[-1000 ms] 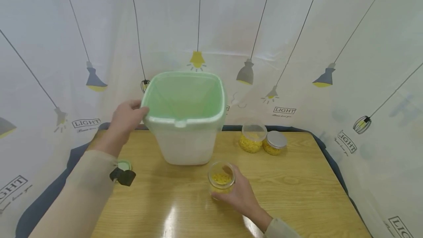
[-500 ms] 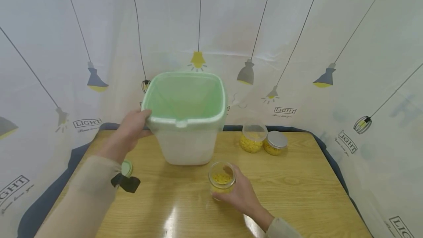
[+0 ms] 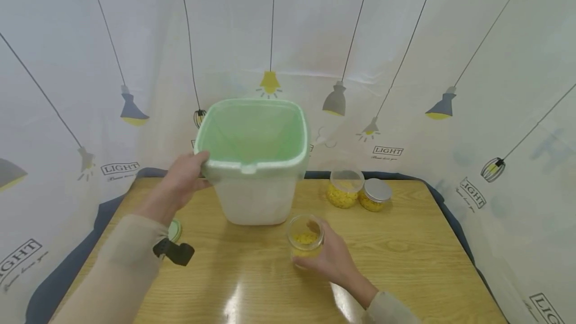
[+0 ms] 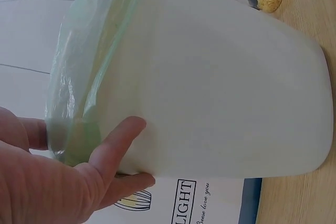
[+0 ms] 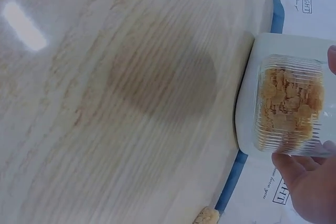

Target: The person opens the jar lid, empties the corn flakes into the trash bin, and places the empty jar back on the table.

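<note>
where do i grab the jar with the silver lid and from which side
Probably best round its squat body, under the silver lid, coming from the right: it stands upright and round, with the larger jar close on its left. The right hand would first have to release the glass jar.

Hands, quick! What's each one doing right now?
Left hand: holding the white bin near its top.
Right hand: holding the glass jar with yellow bits inside.
</note>
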Available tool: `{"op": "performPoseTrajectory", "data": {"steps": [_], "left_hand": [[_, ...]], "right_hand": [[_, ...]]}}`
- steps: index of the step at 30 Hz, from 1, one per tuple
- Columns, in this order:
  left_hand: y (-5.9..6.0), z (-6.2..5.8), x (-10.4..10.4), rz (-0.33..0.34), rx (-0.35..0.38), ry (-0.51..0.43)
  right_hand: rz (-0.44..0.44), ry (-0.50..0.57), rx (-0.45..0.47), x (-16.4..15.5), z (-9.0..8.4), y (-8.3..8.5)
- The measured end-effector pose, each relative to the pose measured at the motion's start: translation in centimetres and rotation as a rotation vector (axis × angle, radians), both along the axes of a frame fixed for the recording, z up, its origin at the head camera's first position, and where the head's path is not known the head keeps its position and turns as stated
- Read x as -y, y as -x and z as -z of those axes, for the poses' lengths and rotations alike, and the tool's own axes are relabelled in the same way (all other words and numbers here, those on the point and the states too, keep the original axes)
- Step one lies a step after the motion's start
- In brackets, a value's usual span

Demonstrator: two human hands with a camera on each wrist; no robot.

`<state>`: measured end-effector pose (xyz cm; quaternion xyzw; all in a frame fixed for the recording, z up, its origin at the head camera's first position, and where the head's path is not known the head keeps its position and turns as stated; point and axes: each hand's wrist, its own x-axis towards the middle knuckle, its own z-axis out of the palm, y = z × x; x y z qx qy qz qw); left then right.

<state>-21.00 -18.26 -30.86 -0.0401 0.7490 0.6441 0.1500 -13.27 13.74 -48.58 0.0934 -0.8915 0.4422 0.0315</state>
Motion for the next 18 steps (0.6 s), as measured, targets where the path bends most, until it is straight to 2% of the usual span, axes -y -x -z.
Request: {"op": "performPoseTrajectory", "data": {"steps": [11, 18], "left_hand": [[-0.3, 0.1, -0.7, -0.024, -0.007, 0.005], [-0.5, 0.2, -0.8, -0.035, -0.012, 0.014]], "right_hand": [[-0.009, -0.006, 0.04, -0.6, -1.4, 0.9], [-0.005, 0.008, 0.021, -1.0, -1.9, 1.3]]}}
